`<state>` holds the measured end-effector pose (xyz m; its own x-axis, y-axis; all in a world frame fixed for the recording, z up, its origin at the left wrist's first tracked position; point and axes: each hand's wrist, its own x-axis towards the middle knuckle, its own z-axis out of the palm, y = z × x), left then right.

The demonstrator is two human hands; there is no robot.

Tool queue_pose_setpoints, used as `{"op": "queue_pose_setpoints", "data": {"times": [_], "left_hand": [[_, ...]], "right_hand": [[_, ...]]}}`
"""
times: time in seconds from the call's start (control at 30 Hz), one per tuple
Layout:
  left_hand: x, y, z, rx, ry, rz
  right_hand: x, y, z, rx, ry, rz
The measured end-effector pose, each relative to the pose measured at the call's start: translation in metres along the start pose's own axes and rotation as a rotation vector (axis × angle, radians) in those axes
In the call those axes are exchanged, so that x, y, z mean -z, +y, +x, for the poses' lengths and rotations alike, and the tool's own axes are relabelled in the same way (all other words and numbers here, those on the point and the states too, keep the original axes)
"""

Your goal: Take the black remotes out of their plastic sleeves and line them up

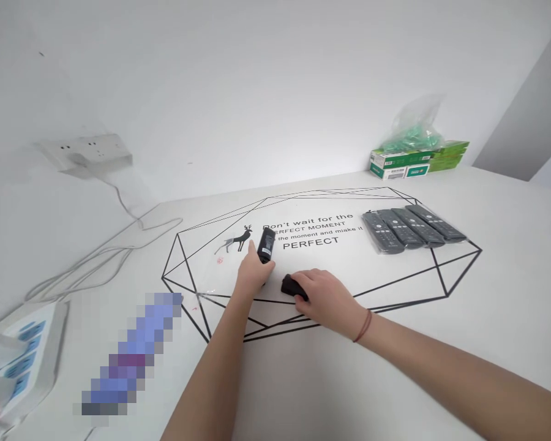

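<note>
Head view. A slogan [312,233] printed on the bench [395,355] reads, in part, "Don't wait for the" and, lowest, "PERFECT". Left hand [254,271]: closed around a black remote [268,237] at the slogan's left end; the pale label [267,250] is too small to read. Right hand [324,297]: fingers curled over a black piece [294,286], possibly a cover, in front of the slogan. Four wrapped remotes [417,226] lie right of the slogan.

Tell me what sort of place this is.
Probably an office or workroom: a desk carries four remote controls side by side and stacked green boxes, and a cable runs from a wall socket.
</note>
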<state>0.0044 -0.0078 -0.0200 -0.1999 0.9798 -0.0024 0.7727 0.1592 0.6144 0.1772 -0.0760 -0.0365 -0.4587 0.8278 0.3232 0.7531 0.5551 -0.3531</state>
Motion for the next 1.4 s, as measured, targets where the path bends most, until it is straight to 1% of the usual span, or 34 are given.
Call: {"op": "queue_pose_setpoints", "data": {"times": [0.07,0.13,0.17,0.27,0.3,0.37,0.43,0.47,0.57,0.63,0.7,0.77,0.87,0.93,1.0,1.07,1.17,1.23,1.27,1.33,1.4], "left_hand": [[-0.014,0.008,-0.005,-0.069,-0.026,-0.236],[-0.029,0.019,-0.010,-0.104,-0.060,-0.431],[-0.036,0.025,-0.011,-0.104,-0.068,-0.486],[-0.057,0.045,-0.013,-0.096,-0.041,-0.598],[-0.063,0.051,-0.014,-0.087,-0.045,-0.687],[-0.071,0.061,-0.014,-0.008,-0.077,-1.019],[-0.076,0.065,-0.016,0.051,-0.112,-1.208],[-0.076,0.066,-0.017,0.070,-0.124,-1.247],[-0.076,0.064,-0.022,0.121,-0.140,-1.318],[-0.075,0.062,-0.023,0.135,-0.158,-1.346],[-0.075,0.062,-0.023,0.142,-0.172,-1.366],[-0.075,0.062,-0.021,0.174,-0.172,-1.393],[-0.074,0.063,-0.020,0.210,-0.182,-1.421],[-0.072,0.063,-0.021,0.184,-0.197,-1.430],[-0.069,0.064,-0.023,0.157,-0.219,-1.450],[-0.066,0.064,-0.025,0.151,-0.234,-1.477],[-0.065,0.068,-0.030,0.156,-0.286,-1.522],[-0.067,0.071,-0.035,0.158,-0.353,-1.549],[-0.068,0.073,-0.039,0.162,-0.390,-1.558],[-0.070,0.076,-0.046,0.179,-0.456,-1.564],[-0.071,0.080,-0.051,0.204,-0.508,-1.573]], "right_hand": [[0.007,0.014,-0.010,0.001,0.010,-0.021],[0.014,0.023,-0.016,-0.009,-0.005,-0.041],[0.018,0.027,-0.017,-0.025,-0.023,-0.054],[0.031,0.035,-0.017,-0.118,-0.071,-0.087],[0.036,0.038,-0.016,-0.159,-0.076,-0.085],[0.046,0.048,-0.015,-0.226,-0.078,-0.040],[0.053,0.061,-0.013,-0.297,-0.061,0.082],[0.055,0.068,-0.013,-0.333,-0.042,0.164],[0.055,0.080,-0.010,-0.392,-0.002,0.355],[0.052,0.080,-0.009,-0.364,-0.015,0.379],[0.049,0.072,-0.010,-0.326,-0.030,0.310],[0.048,0.061,-0.014,-0.305,-0.045,0.168],[0.048,0.046,-0.020,-0.248,-0.122,-0.027],[0.048,0.043,-0.022,-0.215,-0.159,-0.073],[0.050,0.046,-0.022,-0.226,-0.153,-0.055],[0.051,0.051,-0.019,-0.276,-0.098,0.003],[0.052,0.057,-0.014,-0.365,0.083,0.128],[0.050,0.057,-0.012,-0.357,0.200,0.181],[0.048,0.056,-0.013,-0.332,0.236,0.187],[0.043,0.054,-0.014,-0.281,0.261,0.169],[0.038,0.053,-0.015,-0.274,0.263,0.152]]}}
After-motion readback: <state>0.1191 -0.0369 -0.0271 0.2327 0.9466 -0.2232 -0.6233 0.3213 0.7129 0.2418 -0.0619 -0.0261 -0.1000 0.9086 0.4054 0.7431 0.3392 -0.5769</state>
